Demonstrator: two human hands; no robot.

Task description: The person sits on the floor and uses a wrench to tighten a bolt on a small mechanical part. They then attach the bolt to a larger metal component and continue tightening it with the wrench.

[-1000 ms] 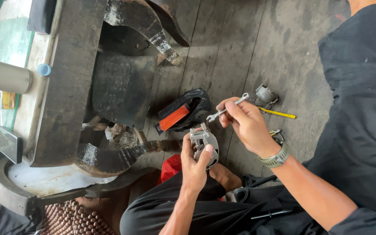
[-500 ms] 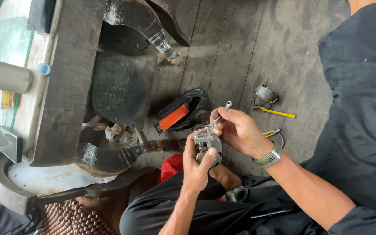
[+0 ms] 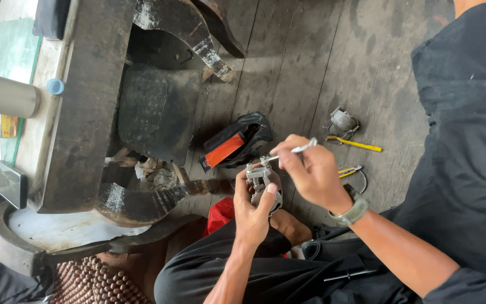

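Note:
My left hand [image 3: 251, 211] grips a small grey metal mechanical part [image 3: 261, 178] with a spring, held up in front of my knee. My right hand [image 3: 310, 171] pinches a thin silvery metal tool [image 3: 293, 151] whose tip rests on the top of that part. A watch sits on my right wrist. Both hands hover over the dark wooden floor, just right of an open black bag with an orange box [image 3: 224, 150] in it.
A heavy dark wooden bench with curved legs [image 3: 85, 107] fills the left. A small metal part [image 3: 342, 120], a yellow-handled tool [image 3: 358, 144] and pliers [image 3: 351, 170] lie on the floor planks to the right. A phone [image 3: 10, 183] rests at far left.
My right hand has moved left and down with the thin tool, from above the metal part to having its tip on it. The left hand has kept holding the part.

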